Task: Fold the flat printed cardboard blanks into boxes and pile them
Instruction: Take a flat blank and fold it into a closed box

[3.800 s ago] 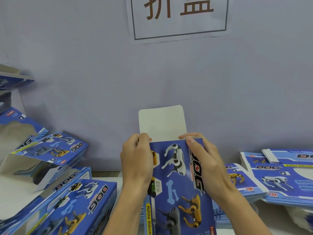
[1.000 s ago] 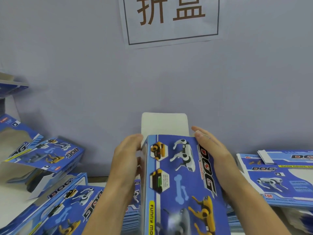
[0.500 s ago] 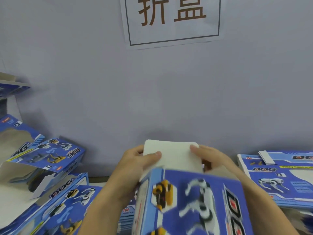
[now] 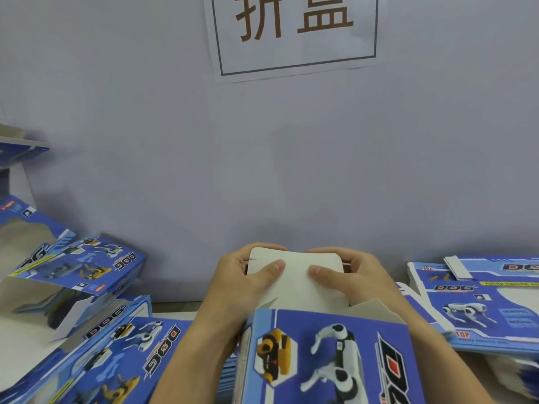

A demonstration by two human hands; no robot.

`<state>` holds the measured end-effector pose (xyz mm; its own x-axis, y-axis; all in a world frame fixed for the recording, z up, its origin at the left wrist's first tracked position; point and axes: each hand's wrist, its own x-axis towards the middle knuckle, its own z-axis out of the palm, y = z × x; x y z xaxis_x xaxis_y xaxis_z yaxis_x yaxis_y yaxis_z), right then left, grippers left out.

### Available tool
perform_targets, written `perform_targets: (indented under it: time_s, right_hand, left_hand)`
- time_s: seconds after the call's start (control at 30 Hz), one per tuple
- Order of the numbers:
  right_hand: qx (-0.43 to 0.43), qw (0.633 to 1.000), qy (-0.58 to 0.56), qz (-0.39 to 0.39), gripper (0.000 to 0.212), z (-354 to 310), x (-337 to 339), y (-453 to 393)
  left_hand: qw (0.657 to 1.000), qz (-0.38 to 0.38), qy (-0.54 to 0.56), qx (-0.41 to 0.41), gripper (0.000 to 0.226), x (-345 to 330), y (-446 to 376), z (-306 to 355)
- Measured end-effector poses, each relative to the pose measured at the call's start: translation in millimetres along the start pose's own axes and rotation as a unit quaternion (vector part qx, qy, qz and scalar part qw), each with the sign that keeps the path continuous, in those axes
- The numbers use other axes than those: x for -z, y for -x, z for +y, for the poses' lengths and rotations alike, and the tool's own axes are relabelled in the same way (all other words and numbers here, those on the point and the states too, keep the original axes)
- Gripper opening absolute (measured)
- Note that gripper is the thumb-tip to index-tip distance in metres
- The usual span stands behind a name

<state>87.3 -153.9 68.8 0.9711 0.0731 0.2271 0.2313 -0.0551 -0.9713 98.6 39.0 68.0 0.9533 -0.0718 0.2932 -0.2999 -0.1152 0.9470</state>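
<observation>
We hold a blue printed dog-toy box (image 4: 326,357) up in front of us, low in the middle of the view, its far end pointing at the wall. Half a second ago its white end flap (image 4: 294,278) stood nearly upright; now we have bent it over toward us, and a second before that the box itself was more upright and has since tipped forward. Our left hand (image 4: 242,284) grips the flap's left edge, thumb pressed on its white face and fingers curled behind. Our right hand (image 4: 353,278) holds the right edge the same way. A grey inner side flap (image 4: 376,310) shows at the box's open end. We judge the tube is formed and this end is about to be closed by tucking the flap in.

To our left lie folded boxes (image 4: 116,342) in a loose heap on the counter; to our right sits a stack of flat blanks (image 4: 478,304). Behind is a pale grey wall (image 4: 145,126) with a paper sign (image 4: 294,33) bearing two large brown characters.
</observation>
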Motion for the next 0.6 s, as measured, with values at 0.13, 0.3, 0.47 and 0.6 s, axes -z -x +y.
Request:
perform_targets:
  time_s: [0.13,0.3,0.47,0.6]
  right_hand:
    - [-0.013,1.000,-0.005,0.001,0.013,-0.5,-2.9,-0.4]
    - [0.001,0.999,-0.043,-0.003,0.016,-3.5,-6.6,2.6]
    - [0.011,0.997,-0.073,-0.013,0.019,-6.3,-9.8,4.0]
    - [0.014,0.999,-0.051,-0.009,0.032,-7.0,-8.4,3.0]
  left_hand:
    - [0.999,-0.029,0.022,0.029,0.031,6.5,3.9,-2.6]
    - [1.000,0.014,0.023,0.006,0.016,3.3,5.5,1.7]
    - [0.999,0.035,0.006,-0.030,0.009,2.6,0.1,1.9]
    - [1.000,0.021,0.008,-0.010,0.010,1.2,1.0,-0.5]
